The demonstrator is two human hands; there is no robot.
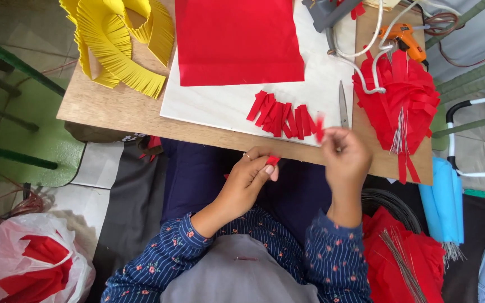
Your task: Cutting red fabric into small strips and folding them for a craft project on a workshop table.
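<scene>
1. The left hand [248, 177] pinches a small red paper scrap [273, 160] between thumb and fingertips, above the lap and just off the near edge of the wooden board [113, 106].
2. The right hand [344, 154] has its fingers pressed together on a thin red strip [319, 128]; it is blurred, so the exact hold is hard to tell.
3. Just beyond that grip lies a row of cut red strips [282, 119] on a white sheet [225, 104]; a careless sweep could scatter them.
4. A metal blade [343, 104] lies right ahead of the right fingers and could nick them.
5. The scrap hangs over the lap, so a loose pinch could drop it.
6. The orange glue gun [404, 38], with its cord over the red fringe bundle [399, 95], could snag.
7. Packages: a white plastic bag [7, 247] with red paper inside, far left of the left grip; blue rolled paper [443, 202], right of the right grip. No labels are legible.
</scene>
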